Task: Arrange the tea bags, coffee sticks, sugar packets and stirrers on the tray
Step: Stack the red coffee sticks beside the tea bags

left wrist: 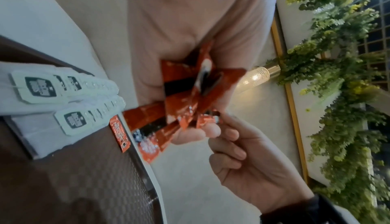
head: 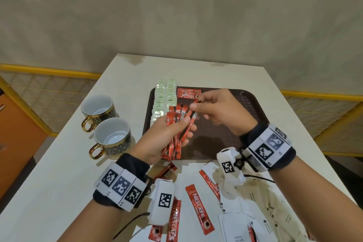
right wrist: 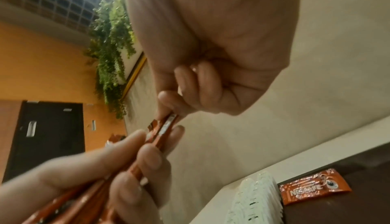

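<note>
My left hand (head: 172, 131) grips a fanned bundle of red coffee sticks (head: 176, 124) above the near left part of the brown tray (head: 216, 143). My right hand (head: 198, 105) pinches the top end of one stick in that bundle (right wrist: 166, 126). One red coffee stick (head: 188, 93) lies crosswise at the tray's far edge. Beside it, two rows of pale green tea bags (head: 165, 96) run along the tray's left side. In the left wrist view the bundle (left wrist: 185, 97) fans out from my palm, with the right hand's fingertips (left wrist: 211, 129) at its end.
Two dark, gold-handled cups (head: 112, 137) stand on the white table (head: 59, 163) left of the tray. Loose coffee sticks (head: 199, 208) and white sugar packets (head: 235, 228) lie on the table near me. A yellow railing (head: 49, 70) runs behind the table.
</note>
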{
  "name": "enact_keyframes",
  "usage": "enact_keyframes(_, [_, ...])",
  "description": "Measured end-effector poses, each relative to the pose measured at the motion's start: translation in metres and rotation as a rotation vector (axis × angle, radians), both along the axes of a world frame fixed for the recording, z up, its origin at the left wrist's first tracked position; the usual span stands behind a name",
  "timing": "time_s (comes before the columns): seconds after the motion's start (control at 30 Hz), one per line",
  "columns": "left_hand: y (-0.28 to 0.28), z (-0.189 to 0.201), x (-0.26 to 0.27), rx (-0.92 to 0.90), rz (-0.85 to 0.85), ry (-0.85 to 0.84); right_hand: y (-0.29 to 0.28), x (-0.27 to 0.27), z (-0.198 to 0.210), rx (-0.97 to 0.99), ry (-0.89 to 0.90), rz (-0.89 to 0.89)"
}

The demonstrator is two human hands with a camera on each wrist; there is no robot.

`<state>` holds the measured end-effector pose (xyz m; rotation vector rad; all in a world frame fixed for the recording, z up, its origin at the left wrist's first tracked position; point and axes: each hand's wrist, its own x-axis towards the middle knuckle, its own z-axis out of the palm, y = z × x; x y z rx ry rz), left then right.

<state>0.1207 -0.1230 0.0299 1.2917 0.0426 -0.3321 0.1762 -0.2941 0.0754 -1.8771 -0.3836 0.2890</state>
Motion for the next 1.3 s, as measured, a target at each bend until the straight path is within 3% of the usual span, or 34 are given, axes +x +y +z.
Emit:
enact_keyframes(0.13, [-0.001,0.003,0.003,-0.108,-0.034,0.06,-0.008,0.001,-0.001,0.132,0.067,-0.058])
enact_keyframes(0.27, [-0.001,0.006,0.006,-0.018,0.007,0.008,-0.007,-0.008,-0.003,0.267,0.114,-0.083])
enact_keyframes(0.43, [-0.003,0.002,0.006,0.198,0.047,-0.106,-0.003,-0.021,-0.007,0.204,0.066,-0.063])
enact_keyframes(0.63, [-0.008,0.003,-0.002,0.181,0.062,-0.091,-0.011,-0.024,-0.01,0.3,0.063,-0.153])
enact_keyframes(0.8, [-0.012,0.0,-0.003,0.189,0.171,-0.072,-0.01,-0.03,-0.013,0.412,0.078,-0.224])
enact_keyframes(0.9, [-0.018,0.001,-0.004,0.184,0.191,-0.087,-0.001,-0.039,-0.022,0.381,0.086,-0.206])
enact_keyframes(1.1, [-0.018,-0.002,-0.003,-0.06,0.316,0.102,-0.002,-0.043,-0.031,0.477,0.124,-0.347])
enact_keyframes(1.3, [-0.02,0.0,-0.003,-0.172,0.36,0.154,0.004,-0.054,-0.039,0.335,0.186,-0.211])
